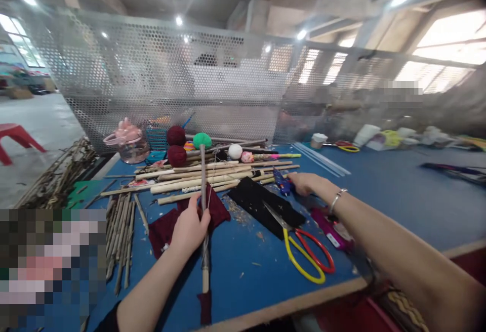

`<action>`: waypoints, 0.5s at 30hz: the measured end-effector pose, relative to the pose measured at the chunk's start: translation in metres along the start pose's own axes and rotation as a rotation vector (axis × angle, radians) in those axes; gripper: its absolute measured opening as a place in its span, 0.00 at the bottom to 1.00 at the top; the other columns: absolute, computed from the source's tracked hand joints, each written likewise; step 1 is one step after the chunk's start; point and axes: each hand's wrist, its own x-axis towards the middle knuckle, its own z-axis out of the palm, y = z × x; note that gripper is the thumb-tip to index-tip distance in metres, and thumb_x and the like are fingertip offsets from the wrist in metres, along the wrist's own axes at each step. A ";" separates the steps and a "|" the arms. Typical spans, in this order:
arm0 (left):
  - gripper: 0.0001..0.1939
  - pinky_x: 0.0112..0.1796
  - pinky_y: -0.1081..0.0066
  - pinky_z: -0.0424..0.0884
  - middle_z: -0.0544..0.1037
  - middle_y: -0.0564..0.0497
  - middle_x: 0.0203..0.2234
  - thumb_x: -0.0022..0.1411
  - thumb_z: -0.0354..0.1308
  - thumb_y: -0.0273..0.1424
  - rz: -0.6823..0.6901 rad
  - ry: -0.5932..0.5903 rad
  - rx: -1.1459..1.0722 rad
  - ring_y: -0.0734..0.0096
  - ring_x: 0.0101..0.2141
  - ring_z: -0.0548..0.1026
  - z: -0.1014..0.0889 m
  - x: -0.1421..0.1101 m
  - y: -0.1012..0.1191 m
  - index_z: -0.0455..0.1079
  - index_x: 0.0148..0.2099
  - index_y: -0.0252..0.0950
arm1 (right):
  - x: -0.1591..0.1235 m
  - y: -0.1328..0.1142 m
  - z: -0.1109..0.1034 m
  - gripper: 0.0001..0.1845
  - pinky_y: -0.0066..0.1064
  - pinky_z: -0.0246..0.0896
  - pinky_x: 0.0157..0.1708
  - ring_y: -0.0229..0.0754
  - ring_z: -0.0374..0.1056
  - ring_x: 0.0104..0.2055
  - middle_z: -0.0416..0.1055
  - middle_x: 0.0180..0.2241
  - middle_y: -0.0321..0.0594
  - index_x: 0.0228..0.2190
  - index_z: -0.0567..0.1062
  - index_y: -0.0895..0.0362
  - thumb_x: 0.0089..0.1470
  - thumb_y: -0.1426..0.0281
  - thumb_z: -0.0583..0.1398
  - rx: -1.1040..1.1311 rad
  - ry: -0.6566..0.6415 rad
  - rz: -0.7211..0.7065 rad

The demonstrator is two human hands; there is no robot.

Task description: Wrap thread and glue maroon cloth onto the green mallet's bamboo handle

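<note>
My left hand [193,223] is closed around a thin upright stick [203,180], whose upper end overlaps a green ball [202,140] in view; I cannot tell if they are joined. Maroon cloth [162,233] lies behind and beside this hand, and a small maroon strip [205,307] is at the stick's lower end. My right hand [301,183], wearing a bracelet, reaches across the table with its fingers closed at a blue glue gun [282,182]. Close by lie a black cloth [261,203] and scissors [299,241] with yellow and red handles.
Pale wooden sticks [205,176] and a bundle of twigs [120,238] cover the left side. Maroon balls [176,156], a white ball [235,151] and a pink-lidded jar [132,144] stand farther back. A magenta object [331,228] lies under my right forearm. A perforated panel [152,79] borders the table.
</note>
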 end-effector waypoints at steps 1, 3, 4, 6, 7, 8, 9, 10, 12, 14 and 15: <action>0.23 0.29 0.72 0.61 0.74 0.51 0.26 0.57 0.49 0.33 0.004 -0.001 0.002 0.69 0.25 0.71 0.000 0.000 0.000 0.55 0.55 0.37 | -0.006 0.002 0.008 0.30 0.31 0.61 0.29 0.50 0.71 0.36 0.74 0.35 0.50 0.44 0.70 0.61 0.32 0.81 0.61 -0.005 0.011 0.031; 0.22 0.29 0.72 0.61 0.74 0.51 0.26 0.57 0.49 0.34 0.012 -0.003 0.003 0.68 0.25 0.72 -0.001 -0.001 0.000 0.56 0.55 0.37 | -0.012 0.003 0.017 0.27 0.31 0.61 0.32 0.50 0.70 0.40 0.73 0.39 0.52 0.45 0.69 0.60 0.38 0.79 0.59 -0.025 0.067 0.051; 0.22 0.29 0.72 0.61 0.74 0.50 0.26 0.58 0.48 0.34 0.014 -0.006 0.003 0.68 0.25 0.72 -0.002 -0.001 0.000 0.56 0.55 0.36 | -0.012 0.004 0.018 0.23 0.31 0.61 0.33 0.50 0.69 0.42 0.72 0.40 0.52 0.44 0.69 0.59 0.42 0.79 0.57 -0.029 0.109 0.036; 0.22 0.29 0.72 0.61 0.74 0.50 0.25 0.58 0.48 0.34 0.011 -0.015 0.005 0.68 0.25 0.72 -0.002 -0.001 0.001 0.56 0.55 0.35 | -0.008 0.006 0.014 0.19 0.32 0.60 0.37 0.49 0.68 0.43 0.72 0.41 0.52 0.42 0.71 0.58 0.46 0.78 0.55 -0.021 0.175 0.003; 0.23 0.29 0.72 0.61 0.74 0.50 0.25 0.58 0.48 0.34 0.009 -0.019 0.007 0.68 0.26 0.72 -0.002 0.000 0.001 0.56 0.55 0.35 | -0.005 0.006 0.012 0.18 0.32 0.60 0.38 0.49 0.68 0.44 0.71 0.41 0.52 0.42 0.71 0.59 0.46 0.78 0.55 -0.008 0.201 0.002; 0.23 0.29 0.72 0.61 0.73 0.50 0.25 0.58 0.48 0.33 0.007 -0.020 0.010 0.68 0.26 0.72 -0.002 0.000 0.001 0.56 0.55 0.34 | -0.002 0.007 0.010 0.18 0.33 0.59 0.40 0.49 0.68 0.44 0.71 0.42 0.53 0.42 0.71 0.59 0.47 0.78 0.55 0.012 0.225 0.017; 0.23 0.30 0.72 0.61 0.73 0.50 0.24 0.58 0.48 0.33 0.008 -0.018 0.014 0.68 0.26 0.72 -0.002 0.000 0.001 0.56 0.55 0.34 | 0.002 0.007 0.008 0.18 0.32 0.59 0.41 0.49 0.68 0.45 0.70 0.42 0.54 0.42 0.71 0.60 0.47 0.77 0.56 0.034 0.236 0.042; 0.22 0.30 0.72 0.61 0.74 0.50 0.25 0.58 0.48 0.33 0.012 -0.016 0.015 0.68 0.25 0.72 -0.002 0.001 0.001 0.56 0.55 0.34 | 0.005 0.007 0.007 0.18 0.32 0.58 0.42 0.49 0.67 0.45 0.70 0.43 0.56 0.42 0.71 0.62 0.46 0.77 0.57 0.054 0.232 0.066; 0.22 0.29 0.72 0.61 0.74 0.50 0.26 0.58 0.48 0.34 0.028 -0.014 0.011 0.68 0.25 0.71 -0.002 0.001 0.000 0.56 0.55 0.35 | 0.011 0.007 0.007 0.18 0.31 0.59 0.42 0.49 0.67 0.46 0.69 0.43 0.57 0.41 0.72 0.63 0.45 0.78 0.58 0.081 0.199 0.094; 0.22 0.29 0.72 0.61 0.74 0.50 0.26 0.58 0.48 0.34 0.038 -0.015 -0.004 0.68 0.25 0.71 -0.003 0.000 -0.001 0.56 0.55 0.36 | 0.012 0.005 0.009 0.18 0.33 0.60 0.41 0.51 0.67 0.46 0.69 0.44 0.59 0.42 0.72 0.65 0.45 0.79 0.57 0.088 0.170 0.114; 0.22 0.29 0.72 0.61 0.74 0.50 0.26 0.58 0.48 0.34 0.040 -0.015 -0.014 0.68 0.25 0.72 -0.003 0.000 -0.001 0.56 0.55 0.36 | 0.010 0.004 0.009 0.19 0.34 0.60 0.41 0.51 0.67 0.46 0.69 0.44 0.59 0.44 0.70 0.65 0.46 0.79 0.57 0.085 0.167 0.122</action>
